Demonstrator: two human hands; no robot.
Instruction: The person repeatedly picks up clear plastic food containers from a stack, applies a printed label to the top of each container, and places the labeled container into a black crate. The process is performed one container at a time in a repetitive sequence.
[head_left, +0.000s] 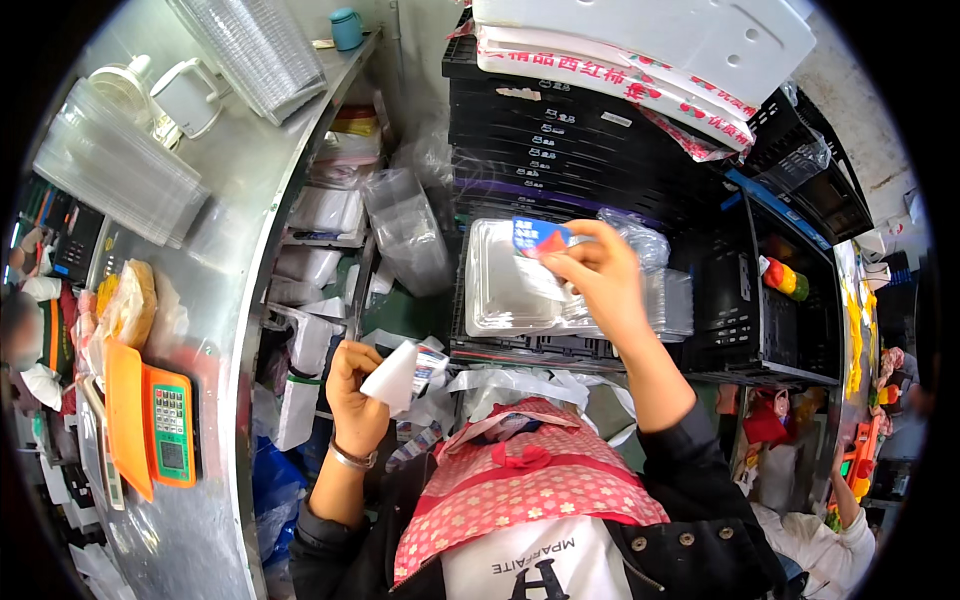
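Note:
My left hand (360, 390) holds a small stack of label sheets (401, 375), with white backing and some printed faces showing. Between the thumb and fingers of my right hand (596, 262) is a blue and red printed sticker (536, 236). That sticker is above a clear plastic clamshell box (502, 292), which rests on a black plastic crate (525, 349) in front of me. More clear plastic boxes (675, 304) lie stacked to the right, partly behind my right forearm.
Black crates (555, 142) topped with white foam boxes (637, 52) stand ahead. A steel table (217, 300) at left bears an orange scale (150, 420), a kettle (187, 97) and stacked plastic containers (120, 161). A co-worker (817, 540) is at lower right.

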